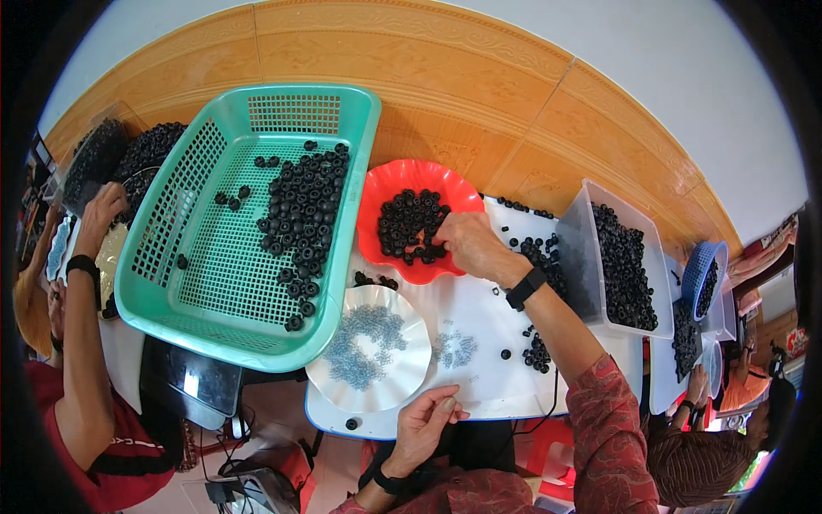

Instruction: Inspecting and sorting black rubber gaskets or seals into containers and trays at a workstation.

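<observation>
My right hand [475,248] reaches over the rim of a red scalloped bowl [467,199], its bent fingertips among small black round parts [409,221]. Whether a part is between those fingertips I cannot make out. Just at the table's near edge, my left hand [426,428] is held with thumb and fingers curled together; anything in it is too small to name. Between the two hands lies a white scalloped plate [411,377] with many small clear bluish rings [360,355]. More of these rings [454,349] are spread on the white table [497,390] beside it.
A large green basket [133,300] with black parts stands at the left. A clear bin [586,248] full of black parts is at the right, with loose parts [544,257] beside it. Co-workers sit at the left [98,411] and right [698,458]. The tiled wall [445,94] rises behind.
</observation>
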Motion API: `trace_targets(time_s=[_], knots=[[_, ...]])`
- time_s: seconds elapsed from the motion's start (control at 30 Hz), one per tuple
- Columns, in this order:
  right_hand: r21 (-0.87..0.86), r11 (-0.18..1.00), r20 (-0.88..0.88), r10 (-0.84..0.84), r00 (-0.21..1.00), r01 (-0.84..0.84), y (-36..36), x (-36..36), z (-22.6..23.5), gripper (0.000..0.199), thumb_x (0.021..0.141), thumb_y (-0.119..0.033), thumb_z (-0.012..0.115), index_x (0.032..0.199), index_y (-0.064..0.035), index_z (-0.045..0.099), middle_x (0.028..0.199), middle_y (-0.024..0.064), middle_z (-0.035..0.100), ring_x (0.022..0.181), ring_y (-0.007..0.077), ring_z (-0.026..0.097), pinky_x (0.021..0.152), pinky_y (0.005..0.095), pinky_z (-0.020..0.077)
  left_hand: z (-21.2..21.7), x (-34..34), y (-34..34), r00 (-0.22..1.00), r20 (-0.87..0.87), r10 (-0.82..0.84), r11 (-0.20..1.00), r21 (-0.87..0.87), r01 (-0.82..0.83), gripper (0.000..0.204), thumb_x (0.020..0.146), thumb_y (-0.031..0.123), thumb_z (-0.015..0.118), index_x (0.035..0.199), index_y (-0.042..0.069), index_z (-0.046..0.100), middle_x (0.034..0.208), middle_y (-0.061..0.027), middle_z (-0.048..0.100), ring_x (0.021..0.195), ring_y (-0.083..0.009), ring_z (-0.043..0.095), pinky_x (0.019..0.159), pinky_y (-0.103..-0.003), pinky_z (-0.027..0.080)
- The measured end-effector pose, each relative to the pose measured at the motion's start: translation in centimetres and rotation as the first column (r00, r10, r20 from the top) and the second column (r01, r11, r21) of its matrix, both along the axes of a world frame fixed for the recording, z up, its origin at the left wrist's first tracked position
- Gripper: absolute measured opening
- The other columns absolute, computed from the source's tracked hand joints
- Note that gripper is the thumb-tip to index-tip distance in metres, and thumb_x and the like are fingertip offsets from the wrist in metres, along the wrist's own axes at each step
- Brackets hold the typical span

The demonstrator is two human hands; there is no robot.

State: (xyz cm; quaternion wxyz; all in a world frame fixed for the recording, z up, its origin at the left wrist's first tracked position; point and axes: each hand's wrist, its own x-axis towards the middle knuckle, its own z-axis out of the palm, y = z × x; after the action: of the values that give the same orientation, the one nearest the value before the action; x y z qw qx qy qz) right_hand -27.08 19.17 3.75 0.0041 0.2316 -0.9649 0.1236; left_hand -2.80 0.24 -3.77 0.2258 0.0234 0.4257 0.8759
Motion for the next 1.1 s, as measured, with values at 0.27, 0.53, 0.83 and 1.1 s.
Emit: trace_targets(time_s=[0.27, 0.53, 0.83, 1.1], knots=[[-0.144, 0.989, -0.304, -0.019, 0.952, -0.026, 0.2, 4.6, 5.1, 0.019, 0.075, 0.003, 0.063, 0.094, -0.0010, 0.067, 0.097, 0.0142, 0.063, 0.090, 0.0338, 0.059, 0.080, 0.0423, 0.0468, 0.3, -0.1, -0.2, 1.000, 0.007, 0.001, 1.000, -0.018, -0.001, 0.024, 0.098, 0.008, 0.051, 0.119, -0.003, 0.057, 0.090, -0.0063, 0.062, 0.079, -0.0117, 0.060, 0.081, -0.032, 0.056], [-0.392, 0.918, -0.116, -0.118, 0.986, 0.063, 0.1, 16.2, 6.0, 0.016, 0.081, 0.004, 0.061, 0.096, 0.0011, 0.064, 0.097, 0.0151, 0.061, 0.092, 0.0312, 0.059, 0.079, 0.0368, 0.0498, 0.2, 0.0, -0.2, 1.000, -0.011, 0.024, 1.000, -0.005, -0.024, 0.024, 0.098, 0.007, 0.051, 0.119, -0.003, 0.057, 0.089, -0.0062, 0.063, 0.077, -0.0124, 0.061, 0.080, -0.031, 0.055], [-0.412, 0.873, -0.037, -0.305, 0.952, 0.263, 2.2, 24.2, 2.4, 0.016, 0.080, 0.004, 0.063, 0.095, -0.0011, 0.065, 0.094, 0.0127, 0.063, 0.085, 0.0298, 0.061, 0.074, 0.0360, 0.0513, 0.5, 0.0, 0.1, 0.999, -0.047, 0.009, 0.994, -0.111, -0.015, 0.024, 0.098, 0.006, 0.051, 0.119, -0.003, 0.058, 0.090, -0.0060, 0.063, 0.080, -0.0123, 0.063, 0.079, -0.028, 0.054], [-0.477, 0.840, 0.032, -0.278, 0.960, 0.259, 1.4, 25.5, 1.1, 0.017, 0.081, 0.003, 0.063, 0.098, -0.0007, 0.065, 0.094, 0.0131, 0.062, 0.084, 0.0302, 0.061, 0.073, 0.0359, 0.0512, 0.2, 0.1, 0.5, 0.998, -0.043, 0.036, 0.996, -0.084, -0.039, 0.024, 0.097, 0.007, 0.052, 0.119, -0.002, 0.057, 0.090, -0.0065, 0.064, 0.081, -0.0152, 0.065, 0.076, -0.028, 0.055]])
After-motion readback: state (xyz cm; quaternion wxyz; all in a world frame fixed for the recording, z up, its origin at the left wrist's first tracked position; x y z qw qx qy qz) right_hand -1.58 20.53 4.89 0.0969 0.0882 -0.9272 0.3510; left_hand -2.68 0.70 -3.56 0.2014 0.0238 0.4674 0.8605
